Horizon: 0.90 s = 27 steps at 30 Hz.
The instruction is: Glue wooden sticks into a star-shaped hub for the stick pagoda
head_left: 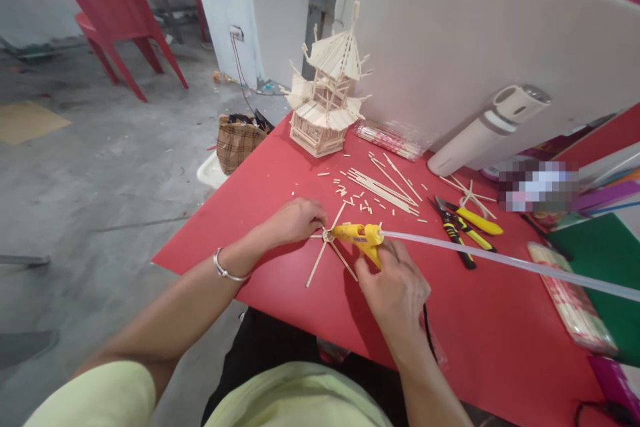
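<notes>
In my right hand (397,287) is a yellow hot glue gun (367,237), with a long clear glue stick (500,260) running out of its back to the right. Its nozzle points left at the hub of a star-shaped frame of thin wooden sticks (317,263), which lies on the red table. My left hand (297,220) is closed in a pinch right by that hub. Whatever its fingertips grip is too small and hidden to make out. Beyond the hands lie cut stick pieces (363,203) and longer wooden sticks (383,190).
A wooden stick pagoda (327,93) stands at the red table's (280,173) far corner. To the right are yellow-black pliers (455,230), a second stick star (470,193), a white bottle (487,127) and packs of sticks (573,297). A red chair (117,7) stands far left.
</notes>
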Tool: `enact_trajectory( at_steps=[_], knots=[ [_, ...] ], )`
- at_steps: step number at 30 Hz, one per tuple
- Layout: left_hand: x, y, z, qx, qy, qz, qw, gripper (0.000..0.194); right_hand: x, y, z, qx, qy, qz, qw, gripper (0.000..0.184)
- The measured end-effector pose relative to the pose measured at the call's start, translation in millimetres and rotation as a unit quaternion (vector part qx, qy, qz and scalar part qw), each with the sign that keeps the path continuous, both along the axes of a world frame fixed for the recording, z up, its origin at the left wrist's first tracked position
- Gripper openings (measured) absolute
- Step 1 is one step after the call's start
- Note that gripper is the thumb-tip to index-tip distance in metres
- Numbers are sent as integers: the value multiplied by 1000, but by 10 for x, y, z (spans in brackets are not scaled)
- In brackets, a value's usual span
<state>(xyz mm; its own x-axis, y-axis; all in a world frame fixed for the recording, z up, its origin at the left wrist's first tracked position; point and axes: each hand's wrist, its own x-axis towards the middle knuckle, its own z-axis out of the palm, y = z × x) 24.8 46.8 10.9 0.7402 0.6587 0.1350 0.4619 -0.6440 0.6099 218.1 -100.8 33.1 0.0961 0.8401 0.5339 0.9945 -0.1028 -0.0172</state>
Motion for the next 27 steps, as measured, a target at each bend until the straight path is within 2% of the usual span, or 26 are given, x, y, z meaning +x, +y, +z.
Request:
enact_trajectory(
  at_steps=[10,17,27],
  knots=[
    [-20,-12,56,3,10,2,1000,26,6,-12,-22,-1,-3,2,1000,20],
    [-44,-32,120,-41,15,18,999,36,-2,-23,-2,-34,12,-7,999,16],
    [-37,-21,161,-74,20,37,996,36,-31,-32,40,-38,33,-12,999,17]
  ],
)
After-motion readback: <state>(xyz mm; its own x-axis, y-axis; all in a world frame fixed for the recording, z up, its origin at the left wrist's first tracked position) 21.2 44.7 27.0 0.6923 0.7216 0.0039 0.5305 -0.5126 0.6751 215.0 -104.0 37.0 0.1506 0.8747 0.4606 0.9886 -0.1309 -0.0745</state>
